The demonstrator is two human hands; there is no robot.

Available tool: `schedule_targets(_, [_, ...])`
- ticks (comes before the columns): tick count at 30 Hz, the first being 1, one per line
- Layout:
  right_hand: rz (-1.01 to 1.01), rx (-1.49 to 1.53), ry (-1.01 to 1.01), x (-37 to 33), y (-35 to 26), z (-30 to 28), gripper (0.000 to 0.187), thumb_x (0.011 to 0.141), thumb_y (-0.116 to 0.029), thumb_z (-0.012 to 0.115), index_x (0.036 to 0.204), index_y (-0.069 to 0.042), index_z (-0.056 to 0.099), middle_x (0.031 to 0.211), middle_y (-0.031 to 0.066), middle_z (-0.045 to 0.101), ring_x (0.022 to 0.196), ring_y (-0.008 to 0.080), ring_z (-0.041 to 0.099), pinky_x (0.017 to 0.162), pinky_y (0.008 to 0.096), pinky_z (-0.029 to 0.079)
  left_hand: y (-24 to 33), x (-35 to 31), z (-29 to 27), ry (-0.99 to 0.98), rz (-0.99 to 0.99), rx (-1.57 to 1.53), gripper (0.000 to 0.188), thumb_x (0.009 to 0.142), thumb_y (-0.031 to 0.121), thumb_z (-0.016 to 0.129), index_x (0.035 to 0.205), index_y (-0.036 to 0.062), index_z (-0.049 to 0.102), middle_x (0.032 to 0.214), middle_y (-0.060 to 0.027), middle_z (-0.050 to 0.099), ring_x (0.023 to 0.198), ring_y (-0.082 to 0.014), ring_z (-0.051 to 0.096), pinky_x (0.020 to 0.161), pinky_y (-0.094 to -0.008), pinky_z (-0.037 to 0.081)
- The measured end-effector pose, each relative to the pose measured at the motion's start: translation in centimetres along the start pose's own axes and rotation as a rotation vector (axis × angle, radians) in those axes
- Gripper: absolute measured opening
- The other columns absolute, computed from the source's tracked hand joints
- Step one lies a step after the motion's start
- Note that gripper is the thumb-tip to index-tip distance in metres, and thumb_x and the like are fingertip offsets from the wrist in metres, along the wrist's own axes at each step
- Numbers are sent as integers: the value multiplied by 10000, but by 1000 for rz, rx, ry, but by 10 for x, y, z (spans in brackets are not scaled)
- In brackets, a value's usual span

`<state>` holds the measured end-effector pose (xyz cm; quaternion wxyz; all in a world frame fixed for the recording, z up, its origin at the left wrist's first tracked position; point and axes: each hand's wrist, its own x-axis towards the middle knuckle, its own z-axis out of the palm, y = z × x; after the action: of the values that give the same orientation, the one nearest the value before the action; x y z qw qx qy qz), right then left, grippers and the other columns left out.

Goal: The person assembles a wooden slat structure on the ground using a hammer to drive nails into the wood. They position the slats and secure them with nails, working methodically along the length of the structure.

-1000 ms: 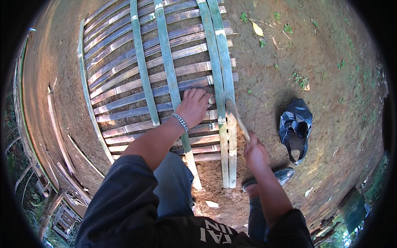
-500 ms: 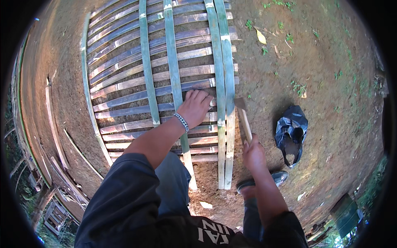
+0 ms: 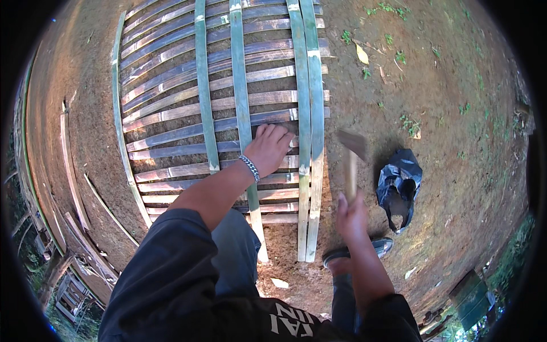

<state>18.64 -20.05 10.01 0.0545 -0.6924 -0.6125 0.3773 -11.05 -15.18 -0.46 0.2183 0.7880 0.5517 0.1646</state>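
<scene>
Below me lies a lattice of bamboo, with long green bamboo rails [image 3: 241, 97] crossing many darker split slats [image 3: 171, 142]. My left hand [image 3: 269, 149] presses down between two rails, its fingers curled over a bamboo slat [image 3: 293, 143] close to the right-hand pair of rails [image 3: 304, 131]. The fingertips are partly hidden, so anything small beneath them does not show. Right of the lattice, my right hand [image 3: 352, 216] is wrapped round the wooden handle of a hatchet [image 3: 350, 174]. Its dark, flared metal head is raised above the soil and blurred.
A black plastic bag [image 3: 400, 185] sits open on the bare ground to the right, near my shoe [image 3: 380, 247]. Loose bamboo strips [image 3: 73, 168] lie on the left. A yellow leaf [image 3: 361, 53] and small green plants [image 3: 410, 125] dot the soil at the far right.
The hatchet has swung away from the rails to the right, its head now turned and apart from them. My left hand stays in place on the slat.
</scene>
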Motion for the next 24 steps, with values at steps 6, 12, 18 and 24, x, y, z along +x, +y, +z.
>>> schedule_targets(6, [-8,-348,-90,-2,50,28,363,1021,-255,616,1285,-26,517,914,308,699,836,475,721,722,559,567,6,5,-1,-32,5,0,393,870,98,696,1247,6,628,1166,-142,571,1154,-328,544,1063,-469,380])
schedule_targets(12, [-136,177,92,-8,29,8,368,998,-258,657,1257,-25,538,888,325,691,858,510,700,726,591,560,5,2,-2,2,-13,-41,417,847,63,681,1255,5,619,1178,-141,572,1155,-330,544,1073,-477,376])
schedule_targets(18, [-22,-122,-40,5,9,11,329,994,-248,652,1249,-59,566,884,285,710,815,513,698,720,577,563,3,2,-2,-35,-16,-21,400,852,58,671,1245,5,619,1184,-138,575,1162,-326,543,1066,-477,375])
schedule_targets(24, [128,-208,-131,4,30,11,356,990,-240,642,1269,-35,556,944,312,704,899,531,681,804,603,537,5,4,-4,-25,-17,-18,396,867,74,674,1255,15,620,1201,-137,571,1170,-325,539,1077,-478,369])
